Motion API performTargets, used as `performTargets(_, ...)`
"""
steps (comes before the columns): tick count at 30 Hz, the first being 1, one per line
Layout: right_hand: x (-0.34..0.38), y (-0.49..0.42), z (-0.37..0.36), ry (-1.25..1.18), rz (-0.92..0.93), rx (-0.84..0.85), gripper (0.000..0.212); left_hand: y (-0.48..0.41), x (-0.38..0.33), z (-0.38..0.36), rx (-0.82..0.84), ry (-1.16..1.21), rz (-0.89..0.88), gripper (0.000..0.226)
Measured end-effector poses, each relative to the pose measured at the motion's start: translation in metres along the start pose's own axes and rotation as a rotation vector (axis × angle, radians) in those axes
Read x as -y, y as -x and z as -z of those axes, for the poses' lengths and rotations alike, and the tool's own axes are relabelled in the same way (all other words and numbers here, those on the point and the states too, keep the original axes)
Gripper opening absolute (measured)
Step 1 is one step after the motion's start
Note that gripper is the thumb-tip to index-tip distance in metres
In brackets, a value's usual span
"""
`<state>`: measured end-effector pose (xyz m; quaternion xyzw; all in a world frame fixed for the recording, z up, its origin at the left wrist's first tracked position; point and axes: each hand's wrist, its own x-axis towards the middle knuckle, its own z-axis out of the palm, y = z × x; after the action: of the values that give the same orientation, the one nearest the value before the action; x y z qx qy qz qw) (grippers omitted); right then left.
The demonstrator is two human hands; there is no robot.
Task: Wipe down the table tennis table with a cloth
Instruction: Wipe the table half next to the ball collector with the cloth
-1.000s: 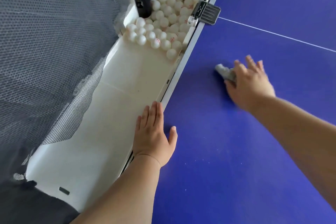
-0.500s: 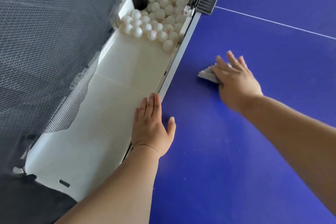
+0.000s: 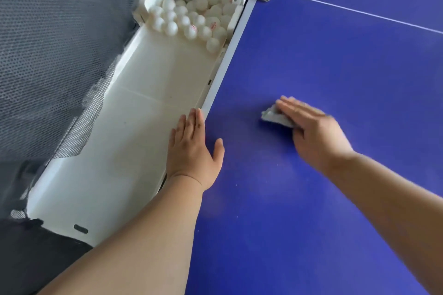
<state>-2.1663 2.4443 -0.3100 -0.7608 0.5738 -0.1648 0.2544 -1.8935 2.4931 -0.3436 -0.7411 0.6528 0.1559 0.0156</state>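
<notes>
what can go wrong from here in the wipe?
1. The cloth is only pressed under the flat fingers of the right hand, not gripped, so it may slip out mid-stroke.
2. A stroke toward the table edge could push specks into the white tray that holds the balls.
3. The left hand lies across that edge, in the way of such a stroke.

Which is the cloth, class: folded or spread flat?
Folded: the cloth shows as a small thick grey pad, poking out beneath the straight fingers of the right hand on the blue table.
</notes>
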Motion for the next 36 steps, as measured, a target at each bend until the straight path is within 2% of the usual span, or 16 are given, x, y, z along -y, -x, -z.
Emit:
performTargets(2,-0.03,-0.025,0.028,0.026,-0.214,-0.176,0.068,0.0,0.001,-0.001,-0.012,0.0,0.002,0.089)
performTargets(4,-0.04,-0.034,0.035,0.059,-0.265,-0.207,0.062,0.001,0.001,-0.002,-0.031,0.017,0.0,0.088)
performTargets(6,-0.031,-0.029,0.021,0.056,-0.194,-0.186,0.055,0.001,0.001,-0.003,-0.045,0.029,-0.006,0.087)
performTargets(8,-0.009,-0.01,0.0,0.072,-0.109,-0.093,0.049,0.001,0.001,-0.003,-0.058,0.027,-0.006,0.086)
performTargets(11,0.028,0.041,-0.037,0.143,0.02,0.05,0.06,0.002,0.0,-0.002,-0.067,0.016,-0.005,0.086)
performTargets(15,0.039,0.063,-0.044,0.244,0.156,0.198,0.057,0.011,-0.005,0.01,-0.04,-0.043,-0.046,0.078)
performTargets(17,0.02,0.052,-0.026,0.215,0.033,0.189,0.068,0.016,-0.009,0.014,-0.047,-0.06,-0.099,0.076)
performTargets(19,-0.008,0.038,0.006,0.121,-0.177,0.032,0.07,0.024,-0.014,0.015,-0.036,-0.043,-0.138,0.079)
performTargets(21,-0.03,0.031,0.038,0.102,-0.325,-0.144,0.051,0.044,-0.014,0.01,-0.012,-0.017,-0.173,0.082)
performTargets(22,-0.038,0.031,0.048,0.103,-0.353,-0.166,0.042,0.058,-0.013,0.005,0.017,-0.015,-0.199,0.083)
performTargets(24,-0.041,0.034,0.046,0.077,-0.379,-0.125,0.044,0.086,-0.008,-0.008,0.058,-0.055,-0.237,0.083)
performTargets(27,-0.017,0.059,0.008,0.15,-0.286,-0.064,0.06,0.099,-0.001,-0.018,0.024,-0.067,-0.196,0.081)
performTargets(32,0.031,0.115,-0.034,0.104,0.067,0.185,0.059,0.091,-0.004,-0.017,0.004,-0.07,-0.191,0.081)
performTargets(34,0.011,0.111,-0.015,0.147,0.037,0.168,0.068,0.091,-0.004,-0.016,0.013,-0.087,-0.183,0.082)
performTargets(36,-0.022,0.098,0.011,0.233,-0.127,0.057,0.069,0.09,-0.003,-0.017,0.012,-0.095,-0.177,0.083)
